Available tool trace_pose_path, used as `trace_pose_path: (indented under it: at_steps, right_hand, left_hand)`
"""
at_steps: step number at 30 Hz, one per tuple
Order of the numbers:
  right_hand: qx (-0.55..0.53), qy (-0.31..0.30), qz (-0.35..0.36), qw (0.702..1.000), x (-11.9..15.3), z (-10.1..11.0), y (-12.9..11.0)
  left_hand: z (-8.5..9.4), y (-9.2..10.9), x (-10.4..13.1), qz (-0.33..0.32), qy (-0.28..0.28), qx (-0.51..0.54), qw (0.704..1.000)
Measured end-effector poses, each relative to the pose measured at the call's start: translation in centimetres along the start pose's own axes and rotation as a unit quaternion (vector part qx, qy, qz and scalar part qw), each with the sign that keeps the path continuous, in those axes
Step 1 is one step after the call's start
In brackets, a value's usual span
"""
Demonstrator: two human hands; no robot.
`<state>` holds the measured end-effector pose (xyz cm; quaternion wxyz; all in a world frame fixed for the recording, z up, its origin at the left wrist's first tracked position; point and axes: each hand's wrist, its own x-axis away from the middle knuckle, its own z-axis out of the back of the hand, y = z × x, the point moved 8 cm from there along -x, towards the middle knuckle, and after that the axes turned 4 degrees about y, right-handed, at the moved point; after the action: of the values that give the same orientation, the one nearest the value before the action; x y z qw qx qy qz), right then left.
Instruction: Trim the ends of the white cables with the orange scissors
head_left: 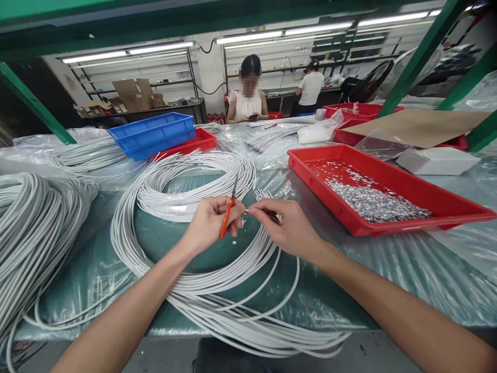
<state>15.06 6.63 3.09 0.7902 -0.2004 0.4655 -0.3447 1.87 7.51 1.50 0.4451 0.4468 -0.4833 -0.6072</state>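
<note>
My left hand (213,220) is closed around a slim tool with an orange handle (227,220) and a dark pointed tip angled up and away; its exact kind is unclear. Close beside it, my right hand (292,228) is closed, thumb and forefinger pinched together. A tiny silvery piece (246,211) shows between the fingertips of both hands, too small to name. Something dark is partly hidden in my right palm. Beneath the hands lies a coil of white cables (233,277), whose ends (263,194) rise just behind my right fingers.
To the right, a red tray (330,207) holds many small metal pieces. Another white cable coil (171,199) lies behind my hands, and a thick grey-white bundle (34,243) at left. Farther back stand a blue bin (153,135) and a seated person (248,98). Green posts frame the bench.
</note>
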Motion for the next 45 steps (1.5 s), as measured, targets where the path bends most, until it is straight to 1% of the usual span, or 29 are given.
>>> trace_pose_path:
  at_steps: [3,7,16,19,21,25,28,31,37,41,45]
  right_hand:
    - [-0.025,-0.032,-0.050,0.998,0.0,-0.3,1.0]
    - [-0.033,-0.038,-0.066,0.997,0.0,-0.4,1.3]
    - [0.001,0.015,-0.047,0.999,0.5,-0.3,0.1]
    - [-0.005,0.039,-0.046,0.998,0.8,-0.1,-0.3]
    - [-0.024,0.050,-0.058,0.997,1.0,-0.1,-0.3]
    - [-0.105,0.053,-0.096,0.988,1.1,-0.5,0.2]
    - [-0.140,0.055,-0.110,0.982,1.0,-0.6,0.4]
    - [-0.142,0.059,-0.118,0.981,0.9,-0.6,0.5]
    - [-0.102,0.064,-0.114,0.986,1.1,-0.5,0.5]
    - [-0.109,0.059,-0.106,0.987,1.2,-0.7,0.5]
    - [-0.181,0.023,-0.110,0.977,0.8,-1.2,0.8]
  left_hand:
    - [0.0,0.0,0.0,-0.001,-0.010,0.002,1.000]
    - [0.1,0.2,0.0,-0.001,-0.003,-0.003,1.000]
    - [0.0,0.4,0.0,-0.004,0.016,0.014,1.000]
    - [-0.1,0.1,0.1,0.002,0.016,0.037,0.999]
    - [-0.2,0.0,0.1,0.003,0.011,0.054,0.998]
    - [-0.4,-0.5,0.1,-0.003,-0.002,0.091,0.996]
    - [-0.4,-0.5,0.1,-0.011,0.001,0.106,0.994]
    - [-0.2,-0.2,0.1,-0.025,0.008,0.091,0.995]
    - [0.0,0.1,0.2,-0.033,0.021,0.067,0.997]
    - [0.0,-0.1,0.2,-0.029,0.017,0.073,0.997]
    - [0.0,-0.4,0.0,-0.015,0.000,0.078,0.997]
